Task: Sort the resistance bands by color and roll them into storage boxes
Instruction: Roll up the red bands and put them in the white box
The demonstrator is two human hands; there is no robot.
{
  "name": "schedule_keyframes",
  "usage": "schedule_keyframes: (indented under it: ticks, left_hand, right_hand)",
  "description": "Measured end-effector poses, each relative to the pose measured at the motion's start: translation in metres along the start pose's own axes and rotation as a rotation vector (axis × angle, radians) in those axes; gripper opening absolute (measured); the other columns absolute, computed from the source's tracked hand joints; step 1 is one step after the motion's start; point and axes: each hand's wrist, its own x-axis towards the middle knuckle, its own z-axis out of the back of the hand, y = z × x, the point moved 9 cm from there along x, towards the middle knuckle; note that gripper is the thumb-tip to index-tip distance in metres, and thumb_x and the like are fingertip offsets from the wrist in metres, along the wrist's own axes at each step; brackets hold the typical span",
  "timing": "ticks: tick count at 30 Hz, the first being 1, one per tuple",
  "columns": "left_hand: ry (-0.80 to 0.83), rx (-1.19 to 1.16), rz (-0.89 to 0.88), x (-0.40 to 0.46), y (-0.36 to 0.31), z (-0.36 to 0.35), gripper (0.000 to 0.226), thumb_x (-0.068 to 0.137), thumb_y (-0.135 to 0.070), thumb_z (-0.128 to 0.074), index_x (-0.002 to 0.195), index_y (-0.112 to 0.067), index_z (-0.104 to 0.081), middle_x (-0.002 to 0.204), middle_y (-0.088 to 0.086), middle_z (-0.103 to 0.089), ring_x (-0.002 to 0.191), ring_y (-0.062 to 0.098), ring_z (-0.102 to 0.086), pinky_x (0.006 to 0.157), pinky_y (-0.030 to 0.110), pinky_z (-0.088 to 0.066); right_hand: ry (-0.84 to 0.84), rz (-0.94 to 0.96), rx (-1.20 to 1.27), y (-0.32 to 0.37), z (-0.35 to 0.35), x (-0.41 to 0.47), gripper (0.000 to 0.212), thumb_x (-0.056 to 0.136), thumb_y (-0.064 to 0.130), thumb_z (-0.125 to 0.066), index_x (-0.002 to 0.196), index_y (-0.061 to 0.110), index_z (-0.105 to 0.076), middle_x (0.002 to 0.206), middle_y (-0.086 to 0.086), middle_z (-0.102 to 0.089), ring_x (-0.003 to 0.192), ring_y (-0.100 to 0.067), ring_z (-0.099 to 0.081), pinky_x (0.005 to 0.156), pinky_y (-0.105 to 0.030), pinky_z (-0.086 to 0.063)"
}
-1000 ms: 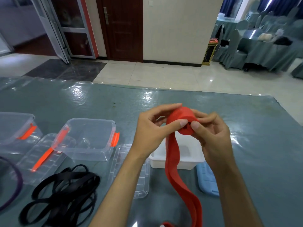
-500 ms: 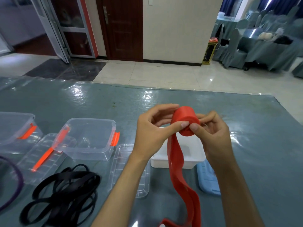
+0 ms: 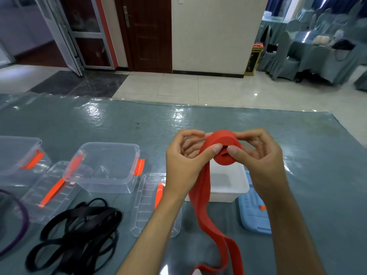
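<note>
Both hands hold a red resistance band [image 3: 222, 141] above the table, part of it wound into a tight roll. My left hand [image 3: 186, 161] pinches the roll's left side, thumb on the front. My right hand [image 3: 260, 155] grips the right side, thumb against the roll's face. The loose tail hangs down past a white storage box [image 3: 228, 187] to the table's near edge. A clear box with orange clasps [image 3: 105, 167] stands to the left. Black bands [image 3: 75, 235] lie in a heap at the lower left, with a purple band [image 3: 21, 219] beside them.
A second clear box [image 3: 17, 157] sits at the far left. Two clear lids [image 3: 51, 193] [image 3: 151, 203] lie flat before the boxes and a blue lid [image 3: 254, 213] lies right of the white box. The teal table covering [image 3: 198, 120] stretches beyond; chairs stand far right.
The roll has grown as more band was wound on, and the hanging tail has shortened and shifted. Both hands have turned slightly around the roll.
</note>
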Motion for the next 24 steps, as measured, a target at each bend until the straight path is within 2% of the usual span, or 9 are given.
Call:
schedule_keyframes:
  ticks: [2,5,8,12,16,18,20,22,24]
  left_hand:
    - [0.007,0.013,-0.02,0.0,0.0,-0.003,0.028,0.082,-0.017,-0.089,0.106,-0.017,-0.076,0.11,0.009,-0.079,0.106,0.023,-0.077,0.089,0.026,-0.059]
    - [0.083,0.082,-0.018,0.004,0.0,-0.004,0.03,0.085,-0.019,-0.085,0.114,-0.018,-0.08,0.12,0.008,-0.075,0.117,0.023,-0.072,0.098,0.035,-0.059]
    - [0.125,0.105,0.014,0.008,-0.001,0.004,0.032,0.082,-0.009,-0.088,0.113,-0.017,-0.081,0.115,0.011,-0.078,0.109,0.024,-0.075,0.097,0.034,-0.06]
    - [0.062,0.086,0.0,0.01,-0.006,0.015,0.034,0.074,-0.008,-0.094,0.103,-0.019,-0.08,0.102,0.007,-0.081,0.096,0.019,-0.079,0.084,0.024,-0.061]
    - [0.094,0.025,0.022,0.01,-0.005,0.009,0.033,0.081,-0.013,-0.088,0.113,-0.011,-0.079,0.114,0.012,-0.079,0.11,0.022,-0.076,0.092,0.025,-0.058]
    - [0.161,0.071,-0.002,0.012,-0.009,0.006,0.037,0.089,-0.008,-0.082,0.125,-0.01,-0.076,0.124,0.011,-0.075,0.12,0.025,-0.071,0.098,0.029,-0.056]
    - [0.183,0.106,-0.01,0.015,-0.013,0.008,0.04,0.09,-0.008,-0.081,0.129,-0.011,-0.075,0.124,0.009,-0.076,0.119,0.027,-0.072,0.099,0.033,-0.058]
    - [0.157,0.111,-0.014,0.017,-0.017,0.012,0.038,0.086,-0.004,-0.084,0.122,-0.012,-0.078,0.116,0.008,-0.08,0.111,0.024,-0.076,0.094,0.031,-0.06]
    - [0.133,0.113,-0.026,0.016,-0.021,0.014,0.035,0.082,-0.002,-0.087,0.113,-0.014,-0.08,0.111,0.007,-0.081,0.107,0.024,-0.078,0.09,0.029,-0.061]
  right_hand:
    - [-0.062,0.045,0.035,-0.001,-0.002,-0.004,0.041,0.08,0.023,-0.087,0.116,0.035,-0.072,0.12,-0.006,-0.074,0.12,-0.034,-0.07,0.097,-0.045,-0.06]
    - [-0.11,0.047,0.137,-0.011,-0.009,-0.01,0.035,0.089,0.01,-0.078,0.121,0.021,-0.07,0.122,-0.008,-0.074,0.118,-0.039,-0.07,0.099,-0.05,-0.059]
    - [-0.075,-0.075,0.184,-0.023,-0.012,-0.011,0.025,0.085,0.007,-0.077,0.106,0.008,-0.064,0.115,-0.011,-0.075,0.109,-0.04,-0.073,0.093,-0.05,-0.062]
    - [-0.024,-0.124,0.003,-0.016,-0.003,-0.005,0.035,0.069,0.022,-0.094,0.09,0.016,-0.066,0.104,-0.012,-0.08,0.096,-0.031,-0.079,0.079,-0.036,-0.065]
    - [-0.083,0.024,-0.042,0.002,-0.005,-0.003,0.036,0.08,0.02,-0.09,0.112,0.029,-0.075,0.111,-0.006,-0.077,0.099,-0.031,-0.078,0.081,-0.035,-0.065]
    - [-0.105,0.047,0.04,0.001,-0.011,-0.006,0.034,0.085,0.023,-0.086,0.116,0.024,-0.074,0.114,-0.006,-0.078,0.102,-0.032,-0.078,0.083,-0.036,-0.065]
    - [-0.09,0.003,0.094,-0.004,-0.016,-0.007,0.032,0.085,0.024,-0.082,0.113,0.015,-0.072,0.114,-0.009,-0.078,0.105,-0.032,-0.077,0.087,-0.04,-0.064]
    - [-0.055,-0.052,0.03,-0.011,-0.016,-0.005,0.035,0.08,0.019,-0.084,0.104,0.003,-0.064,0.114,-0.013,-0.078,0.107,-0.032,-0.076,0.093,-0.047,-0.063]
    - [-0.012,-0.078,-0.058,-0.013,-0.016,-0.004,0.041,0.075,0.019,-0.088,0.096,0.001,-0.057,0.111,-0.013,-0.079,0.103,-0.032,-0.077,0.092,-0.05,-0.063]
